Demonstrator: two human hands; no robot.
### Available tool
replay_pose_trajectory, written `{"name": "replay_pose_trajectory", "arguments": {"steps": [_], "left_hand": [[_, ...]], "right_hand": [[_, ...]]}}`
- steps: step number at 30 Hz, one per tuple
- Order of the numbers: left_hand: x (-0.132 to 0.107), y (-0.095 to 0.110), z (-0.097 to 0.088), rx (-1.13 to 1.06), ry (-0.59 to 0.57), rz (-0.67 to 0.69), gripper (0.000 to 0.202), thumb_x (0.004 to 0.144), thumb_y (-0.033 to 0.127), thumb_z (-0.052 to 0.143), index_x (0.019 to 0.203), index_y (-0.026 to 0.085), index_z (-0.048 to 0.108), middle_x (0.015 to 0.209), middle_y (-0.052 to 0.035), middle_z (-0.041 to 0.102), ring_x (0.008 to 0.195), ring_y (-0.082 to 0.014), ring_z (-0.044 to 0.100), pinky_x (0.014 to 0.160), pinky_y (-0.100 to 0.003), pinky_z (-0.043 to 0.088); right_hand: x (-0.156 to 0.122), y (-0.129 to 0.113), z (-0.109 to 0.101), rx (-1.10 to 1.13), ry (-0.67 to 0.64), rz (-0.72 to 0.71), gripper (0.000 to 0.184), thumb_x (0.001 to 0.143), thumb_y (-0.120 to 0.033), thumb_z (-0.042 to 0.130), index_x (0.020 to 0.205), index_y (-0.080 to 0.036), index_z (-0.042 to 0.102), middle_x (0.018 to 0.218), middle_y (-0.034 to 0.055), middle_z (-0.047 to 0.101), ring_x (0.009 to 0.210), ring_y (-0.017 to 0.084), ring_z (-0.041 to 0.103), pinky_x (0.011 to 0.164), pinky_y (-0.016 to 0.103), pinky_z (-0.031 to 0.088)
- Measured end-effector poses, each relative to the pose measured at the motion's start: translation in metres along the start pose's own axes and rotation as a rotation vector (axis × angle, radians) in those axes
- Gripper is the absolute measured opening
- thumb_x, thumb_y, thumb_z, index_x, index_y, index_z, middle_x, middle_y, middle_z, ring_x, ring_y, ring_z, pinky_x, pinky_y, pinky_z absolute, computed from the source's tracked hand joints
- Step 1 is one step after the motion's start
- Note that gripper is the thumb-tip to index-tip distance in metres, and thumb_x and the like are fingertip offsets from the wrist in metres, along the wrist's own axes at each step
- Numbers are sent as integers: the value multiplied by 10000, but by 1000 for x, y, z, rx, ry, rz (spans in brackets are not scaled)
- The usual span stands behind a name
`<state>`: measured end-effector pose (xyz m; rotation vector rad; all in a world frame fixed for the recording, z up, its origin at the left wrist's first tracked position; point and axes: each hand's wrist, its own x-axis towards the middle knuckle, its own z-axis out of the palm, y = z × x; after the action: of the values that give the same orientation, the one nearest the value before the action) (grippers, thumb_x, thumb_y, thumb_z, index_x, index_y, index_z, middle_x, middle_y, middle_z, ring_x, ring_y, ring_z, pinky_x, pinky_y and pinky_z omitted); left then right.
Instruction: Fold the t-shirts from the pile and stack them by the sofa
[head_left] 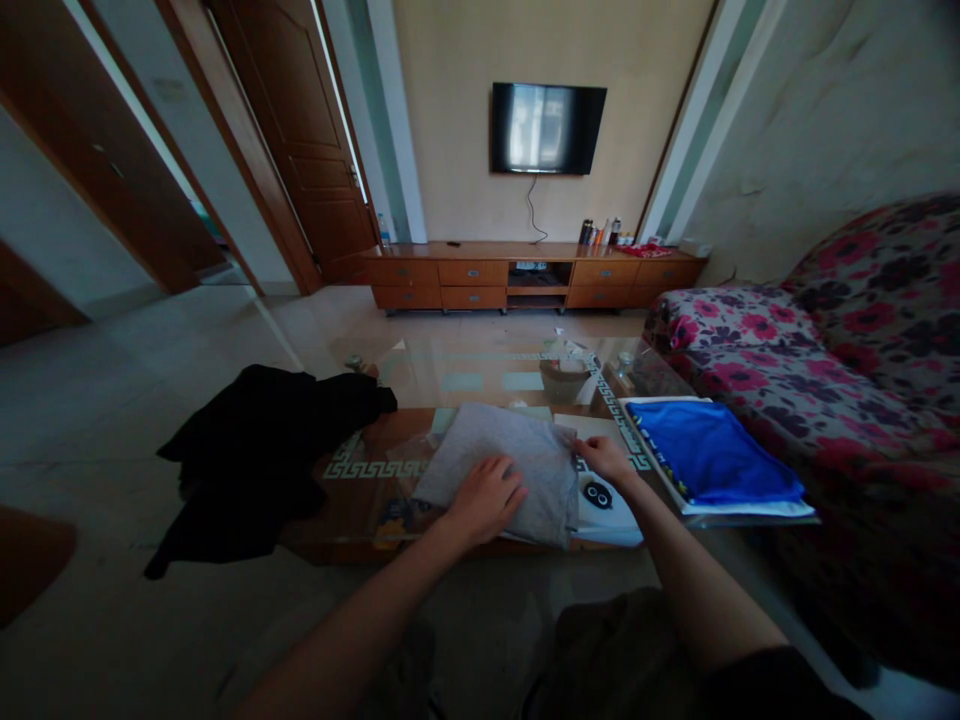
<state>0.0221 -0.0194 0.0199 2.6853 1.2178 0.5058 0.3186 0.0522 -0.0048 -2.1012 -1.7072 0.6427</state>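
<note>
A grey folded cloth (491,437), perhaps a garment, lies on the glass-topped coffee table (420,372). My left hand (487,498) rests on its front part with the fingers laid over the fabric. At the cloth's right edge, my right hand (602,458) pinches the border between thumb and fingers. Partly under that edge is a flat white item (619,520) with a round black design. A blue folded cloth (712,452) lies on a white one to the right. Heaped black clothing (259,450) covers the table's left end and hangs over it.
Along the far wall runs a low wooden cabinet (472,272) with bottles and cans at its right end. A television (547,128) hangs above it. On the right stands a flowered sofa (750,330). A wooden door (300,130) is at the back left.
</note>
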Motion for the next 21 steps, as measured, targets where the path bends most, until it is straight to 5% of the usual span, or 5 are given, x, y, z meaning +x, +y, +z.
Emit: {"name": "replay_pose_trajectory", "arguments": {"steps": [6, 21], "left_hand": [[-7, 25, 28, -5, -30, 137, 560, 1035, 522, 354, 1558, 324, 351, 1648, -39, 304, 1503, -262, 273, 1209, -469, 250], [-11, 25, 36, 107, -39, 159, 619, 1018, 562, 377, 1597, 386, 241, 1683, 3, 229, 1537, -269, 204, 1212, -502, 219]], "right_hand": [[2, -5, 17, -9, -24, 1, 413, 946, -477, 536, 763, -175, 750, 783, 103, 757, 780, 213, 701, 638, 258, 409], [10, -4, 5, -55, 68, 38, 475, 1003, -394, 388, 931, -125, 773, 976, 202, 759, 979, 274, 710, 781, 299, 475]]}}
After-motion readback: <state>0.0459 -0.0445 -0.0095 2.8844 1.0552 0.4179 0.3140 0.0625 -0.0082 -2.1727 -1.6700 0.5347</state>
